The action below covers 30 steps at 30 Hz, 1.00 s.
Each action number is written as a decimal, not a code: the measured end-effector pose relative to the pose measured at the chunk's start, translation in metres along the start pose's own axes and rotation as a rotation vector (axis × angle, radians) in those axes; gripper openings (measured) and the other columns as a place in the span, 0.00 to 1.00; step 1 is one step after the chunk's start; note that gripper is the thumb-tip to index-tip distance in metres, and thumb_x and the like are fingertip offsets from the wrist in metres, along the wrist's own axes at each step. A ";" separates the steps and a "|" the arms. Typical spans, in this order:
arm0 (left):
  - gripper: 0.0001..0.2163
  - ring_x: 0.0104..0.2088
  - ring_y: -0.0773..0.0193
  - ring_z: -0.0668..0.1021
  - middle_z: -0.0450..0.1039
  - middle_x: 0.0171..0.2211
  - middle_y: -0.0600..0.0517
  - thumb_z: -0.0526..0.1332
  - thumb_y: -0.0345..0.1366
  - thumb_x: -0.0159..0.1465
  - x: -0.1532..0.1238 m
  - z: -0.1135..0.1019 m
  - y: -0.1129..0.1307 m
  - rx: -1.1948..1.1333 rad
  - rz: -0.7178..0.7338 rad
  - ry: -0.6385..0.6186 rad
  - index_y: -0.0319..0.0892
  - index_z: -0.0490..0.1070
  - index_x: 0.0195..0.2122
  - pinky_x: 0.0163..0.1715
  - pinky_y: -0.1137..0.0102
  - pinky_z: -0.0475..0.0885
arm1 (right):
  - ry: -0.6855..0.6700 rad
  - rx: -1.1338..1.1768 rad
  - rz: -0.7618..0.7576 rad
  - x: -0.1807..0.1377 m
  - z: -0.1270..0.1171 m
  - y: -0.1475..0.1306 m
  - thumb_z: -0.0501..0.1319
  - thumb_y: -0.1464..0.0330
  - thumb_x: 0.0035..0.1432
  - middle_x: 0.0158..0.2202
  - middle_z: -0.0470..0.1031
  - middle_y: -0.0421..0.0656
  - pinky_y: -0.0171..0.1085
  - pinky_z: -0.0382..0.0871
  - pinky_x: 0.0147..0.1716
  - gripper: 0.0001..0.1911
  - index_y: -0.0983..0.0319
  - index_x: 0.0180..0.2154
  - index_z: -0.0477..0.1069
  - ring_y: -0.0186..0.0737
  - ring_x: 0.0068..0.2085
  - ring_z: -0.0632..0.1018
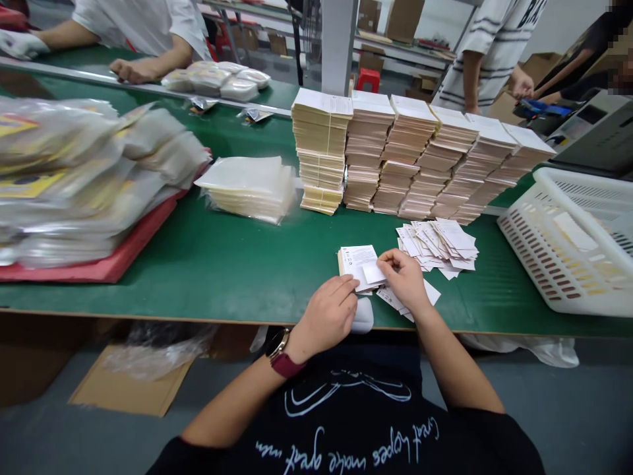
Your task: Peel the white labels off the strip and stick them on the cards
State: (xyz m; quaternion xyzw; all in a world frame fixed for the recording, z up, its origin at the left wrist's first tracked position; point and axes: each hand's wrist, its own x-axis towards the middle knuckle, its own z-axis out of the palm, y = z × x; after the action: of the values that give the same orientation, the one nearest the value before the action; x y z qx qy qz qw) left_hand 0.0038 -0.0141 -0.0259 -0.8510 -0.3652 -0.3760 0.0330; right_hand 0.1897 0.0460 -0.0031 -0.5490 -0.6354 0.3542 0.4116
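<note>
A small stack of printed white cards (357, 254) lies on the green table in front of me. My left hand (330, 309) rests at its near left corner, fingers together and pressed on the top card. Between the thumb and fingers of my right hand (406, 280) is a small white paper slip (374, 273), held over the stack. Loose cards (430, 292) lie partly under my right wrist, and a bigger messy pile of cards (438, 243) is just beyond that hand. A rounded white object (363, 315) sits by the table edge, beside my left hand.
Tall stacks of paper booklets (324, 152) stand in a row behind the cards. Clear plastic sleeves (247, 188) lie left of them. Filled plastic bags (74, 191) heap on a red tray (143, 244). A white basket (524, 244) stands right. Other people work across the table.
</note>
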 end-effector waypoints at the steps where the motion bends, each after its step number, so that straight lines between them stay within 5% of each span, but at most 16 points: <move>1: 0.07 0.48 0.56 0.77 0.76 0.43 0.43 0.54 0.24 0.63 0.000 0.000 0.000 0.003 0.001 0.002 0.36 0.71 0.32 0.48 0.58 0.77 | -0.011 -0.004 0.004 0.000 0.001 0.001 0.58 0.66 0.54 0.26 0.72 0.38 0.34 0.63 0.29 0.06 0.61 0.28 0.70 0.33 0.28 0.70; 9: 0.07 0.50 0.55 0.77 0.76 0.44 0.43 0.54 0.24 0.63 0.001 0.001 -0.001 -0.002 -0.013 -0.018 0.36 0.72 0.34 0.50 0.56 0.77 | -0.048 -0.103 -0.011 0.003 0.006 0.007 0.57 0.67 0.55 0.24 0.70 0.37 0.33 0.61 0.28 0.05 0.60 0.29 0.68 0.33 0.26 0.69; 15: 0.07 0.50 0.55 0.76 0.75 0.48 0.42 0.55 0.24 0.63 0.003 0.003 0.000 0.041 0.004 -0.043 0.34 0.73 0.35 0.48 0.57 0.77 | -0.034 -0.657 -0.199 -0.003 0.012 -0.001 0.56 0.67 0.61 0.27 0.75 0.41 0.41 0.58 0.40 0.06 0.61 0.35 0.70 0.41 0.32 0.75; 19: 0.08 0.50 0.55 0.76 0.76 0.47 0.43 0.54 0.24 0.63 0.003 0.005 -0.001 0.053 0.017 -0.043 0.34 0.73 0.36 0.49 0.57 0.76 | 0.067 -0.890 -0.133 -0.004 0.011 -0.005 0.56 0.57 0.62 0.35 0.78 0.51 0.43 0.57 0.39 0.22 0.66 0.51 0.65 0.50 0.36 0.77; 22: 0.07 0.51 0.54 0.75 0.76 0.48 0.43 0.55 0.24 0.63 0.002 0.004 -0.001 0.047 0.007 -0.066 0.34 0.73 0.36 0.50 0.57 0.75 | 0.000 -0.767 -0.026 0.001 0.006 -0.002 0.59 0.53 0.59 0.30 0.76 0.45 0.40 0.57 0.36 0.19 0.62 0.41 0.68 0.45 0.32 0.75; 25: 0.07 0.53 0.53 0.74 0.74 0.51 0.43 0.55 0.24 0.63 0.001 0.004 -0.001 0.039 0.009 -0.093 0.33 0.73 0.35 0.52 0.57 0.74 | -0.063 -0.511 0.021 0.004 0.002 0.003 0.60 0.59 0.58 0.23 0.70 0.37 0.35 0.56 0.30 0.13 0.59 0.27 0.62 0.37 0.27 0.70; 30: 0.08 0.54 0.53 0.74 0.73 0.52 0.43 0.54 0.24 0.64 0.002 0.006 -0.001 0.052 0.017 -0.099 0.34 0.73 0.37 0.52 0.56 0.74 | -0.064 -0.479 -0.026 0.002 0.005 0.007 0.56 0.66 0.60 0.22 0.68 0.38 0.36 0.55 0.29 0.09 0.59 0.27 0.63 0.37 0.25 0.68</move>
State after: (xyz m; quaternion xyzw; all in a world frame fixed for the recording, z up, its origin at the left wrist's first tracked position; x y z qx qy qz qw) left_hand 0.0078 -0.0105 -0.0291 -0.8705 -0.3690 -0.3233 0.0402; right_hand 0.1883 0.0493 -0.0115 -0.6110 -0.7211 0.2052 0.2540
